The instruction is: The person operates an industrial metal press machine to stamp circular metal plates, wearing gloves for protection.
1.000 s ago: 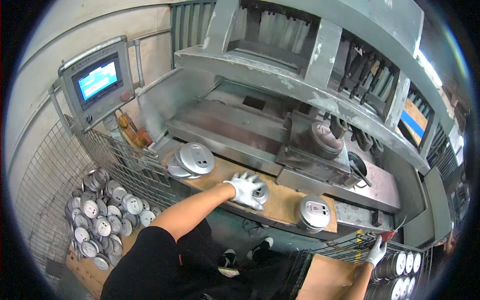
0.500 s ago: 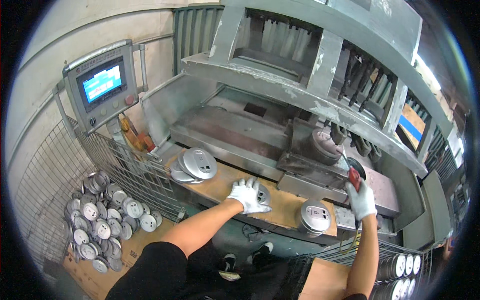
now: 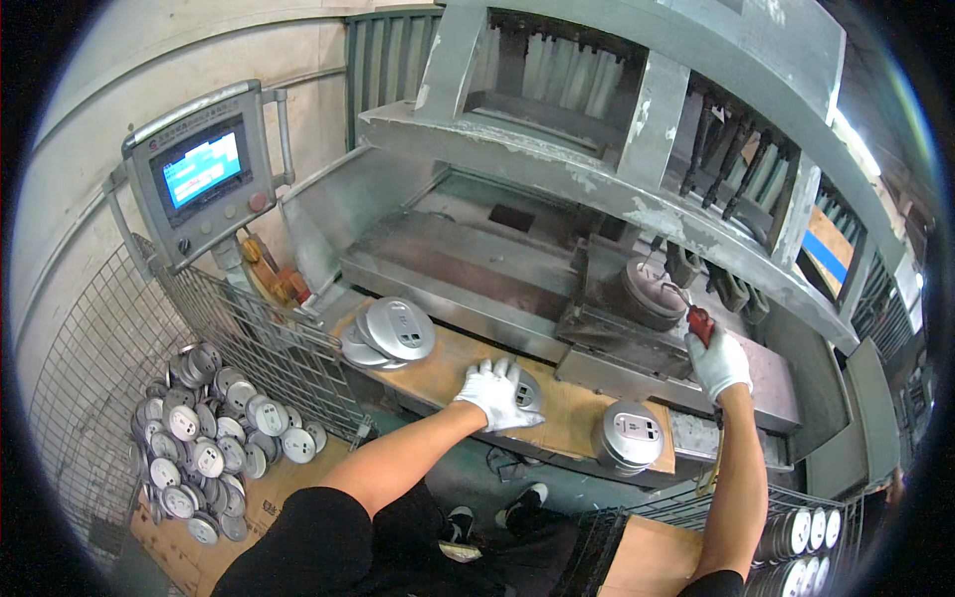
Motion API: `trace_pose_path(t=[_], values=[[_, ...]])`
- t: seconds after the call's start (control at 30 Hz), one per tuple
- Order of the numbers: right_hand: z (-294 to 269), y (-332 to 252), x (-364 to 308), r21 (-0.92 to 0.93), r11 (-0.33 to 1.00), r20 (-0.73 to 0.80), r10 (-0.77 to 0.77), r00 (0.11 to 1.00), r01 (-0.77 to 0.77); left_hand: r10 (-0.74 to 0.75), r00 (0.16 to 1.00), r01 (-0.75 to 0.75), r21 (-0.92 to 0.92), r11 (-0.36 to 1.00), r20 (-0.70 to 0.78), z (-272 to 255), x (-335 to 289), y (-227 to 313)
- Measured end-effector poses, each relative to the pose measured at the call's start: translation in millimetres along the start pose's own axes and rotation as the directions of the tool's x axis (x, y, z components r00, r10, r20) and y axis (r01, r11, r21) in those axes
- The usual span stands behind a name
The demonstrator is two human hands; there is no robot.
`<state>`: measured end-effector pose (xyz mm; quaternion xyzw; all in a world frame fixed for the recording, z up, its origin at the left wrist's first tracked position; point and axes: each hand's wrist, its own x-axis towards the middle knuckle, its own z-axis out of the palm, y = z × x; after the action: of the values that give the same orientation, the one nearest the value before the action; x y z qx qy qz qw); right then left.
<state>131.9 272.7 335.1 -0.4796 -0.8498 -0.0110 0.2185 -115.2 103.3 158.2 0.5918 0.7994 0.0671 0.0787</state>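
My right hand [image 3: 718, 366], in a white glove, is closed around a red air blow gun [image 3: 700, 324]. Its thin nozzle points left at a round metal part [image 3: 655, 295] seated on the machine's fixture. My left hand [image 3: 491, 396], also gloved, lies with fingers spread against a grey metal disc [image 3: 528, 392] on the wooden board [image 3: 572, 406]; the hand covers part of the disc. To its left, several larger silver discs [image 3: 399, 329] lie overlapped. A stack of similar discs [image 3: 633, 436] stands at the board's right end.
A large grey machine frame [image 3: 537, 149] with hanging spindles spans the back. At left stand a control panel [image 3: 202, 174] and a wire basket [image 3: 90, 328] with heaped discs [image 3: 207, 458]. More discs [image 3: 799, 527] sit stacked in a basket at lower right.
My right hand and the blow gun have moved farther from me, toward the round part on the fixture. My left hand stays by the disc; the whole view has shifted slightly.
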Motion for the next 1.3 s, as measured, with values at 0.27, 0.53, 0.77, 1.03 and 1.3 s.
trace_pose_path(t=[0.27, 0.53, 0.77, 1.03, 1.3], values=[[9.0, -2.4, 5.9, -0.057, 0.998, -0.033, 0.016, 0.999, -0.018, 0.012, 1.000, -0.012, 0.010, 1.000, -0.025, 2.3, 0.3, -0.3], [16.5, 29.2, -3.4, 0.109, 0.992, 0.051, 0.054, 0.997, -0.060, 0.027, 0.999, -0.028, -0.021, 0.999, -0.026, 5.8, 3.6, 2.0], [15.9, 166.4, -122.9, 0.705, 0.700, -0.344, 0.483, 0.805, -0.119, 0.081, 0.996, -0.081, -0.024, 0.996, 0.036, -1.5, 0.9, -3.7], [58.0, 295.6, -203.2, 0.317, 0.673, -0.423, 0.731, 0.535, -0.669, 0.124, 0.990, -0.120, -0.063, 0.991, 0.062, -5.5, -0.3, -7.4], [26.9, 51.5, -30.1, 0.172, 0.978, -0.363, -0.045, 0.931, 0.114, 0.143, 0.990, -0.143, -0.038, 0.989, 0.010, 4.1, 3.0, -10.6]])
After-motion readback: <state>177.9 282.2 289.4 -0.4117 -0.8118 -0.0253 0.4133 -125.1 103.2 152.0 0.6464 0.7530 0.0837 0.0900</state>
